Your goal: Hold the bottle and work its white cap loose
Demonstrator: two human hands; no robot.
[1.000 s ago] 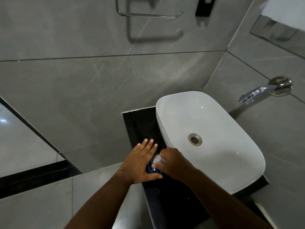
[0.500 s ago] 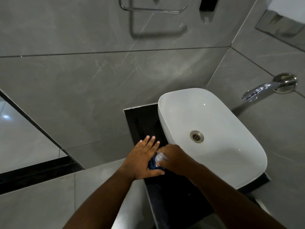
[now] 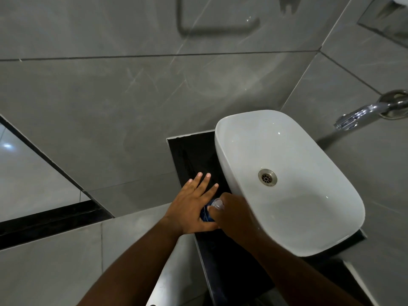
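Note:
A small blue bottle with a clear top stands on the black counter just left of the white basin. My right hand grips the bottle from the right, its fingers curled round the top. My left hand lies flat beside the bottle with straight, spread fingers, its thumb against the bottle's lower side. Most of the bottle is hidden between the two hands.
A chrome tap juts from the grey tiled wall to the right of the basin, whose drain sits mid-bowl. The counter's left edge drops to grey floor tiles with a black strip.
The view has shifted slightly, so the basin and hands sit a little higher and to the right. Both hands stay at the bottle in the same hold.

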